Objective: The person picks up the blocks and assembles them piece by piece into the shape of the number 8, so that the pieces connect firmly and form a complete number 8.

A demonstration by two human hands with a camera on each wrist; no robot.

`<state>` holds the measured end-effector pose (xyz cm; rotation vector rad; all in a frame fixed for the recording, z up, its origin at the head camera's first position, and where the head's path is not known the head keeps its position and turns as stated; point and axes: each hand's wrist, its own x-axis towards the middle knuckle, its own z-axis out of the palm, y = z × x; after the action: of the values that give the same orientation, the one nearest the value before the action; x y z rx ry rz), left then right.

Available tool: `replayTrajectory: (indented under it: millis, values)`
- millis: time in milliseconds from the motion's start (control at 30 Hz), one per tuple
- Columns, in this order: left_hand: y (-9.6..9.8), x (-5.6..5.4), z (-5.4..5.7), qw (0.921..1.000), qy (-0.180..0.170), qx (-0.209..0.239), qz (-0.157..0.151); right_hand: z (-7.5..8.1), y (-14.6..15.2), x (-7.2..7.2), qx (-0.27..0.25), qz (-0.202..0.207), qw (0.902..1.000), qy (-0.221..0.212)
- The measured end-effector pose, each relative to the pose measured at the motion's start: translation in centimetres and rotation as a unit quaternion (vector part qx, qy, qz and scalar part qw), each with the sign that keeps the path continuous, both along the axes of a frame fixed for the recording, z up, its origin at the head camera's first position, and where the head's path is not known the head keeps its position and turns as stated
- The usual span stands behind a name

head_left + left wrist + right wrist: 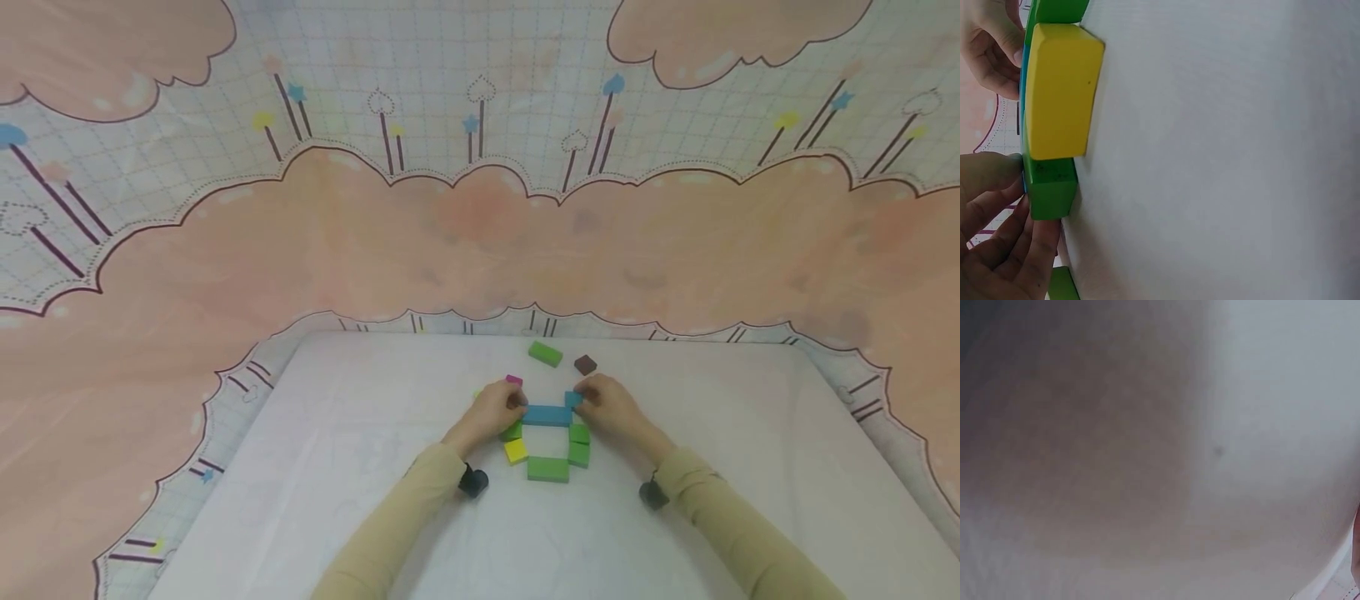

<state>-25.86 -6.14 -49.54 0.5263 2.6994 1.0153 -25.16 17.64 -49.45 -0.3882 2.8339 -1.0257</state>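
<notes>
I'm pinching the long blue block (547,416) on the surface (300,450), left hand (498,407) fingers narrow at its left end; my right hand (609,410) is pinching the small blue block (572,399) opposite. Light, even pressure should be sparing the green block (579,434) nudges.

White desk (322,433), straight far edge, sides widening toward the head camera; surface pale, faintly textured in the left wrist view. Behind it, a printed backdrop (450,242): broad peach band with scalloped dark outline, pale gridded field above, peach clouds (112,58) at top left and right. Thin-stemmed stars and dotted shapes line the band. Same print flanks the desk. Light soft, rather dim; right wrist view mostly blurred.
</notes>
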Motion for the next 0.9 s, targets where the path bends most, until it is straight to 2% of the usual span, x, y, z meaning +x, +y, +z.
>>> replayTrajectory:
  millis: [533,800,900]
  values:
    - [-0.5,0.4,0.5,0.9999,-0.004,0.013,0.009,0.5,-0.3,0.0,0.008,-0.003,0.9998,-0.016]
    - [-1.3,0.8,1.0,0.9986,0.0,0.048,0.022,0.4,-0.1,-0.1,0.013,0.001,0.9999,-0.009]
    - [-1.6,1.0,1.1,0.9983,0.012,0.05,0.026,0.4,0.0,-0.1,0.012,-0.002,0.9999,-0.009]
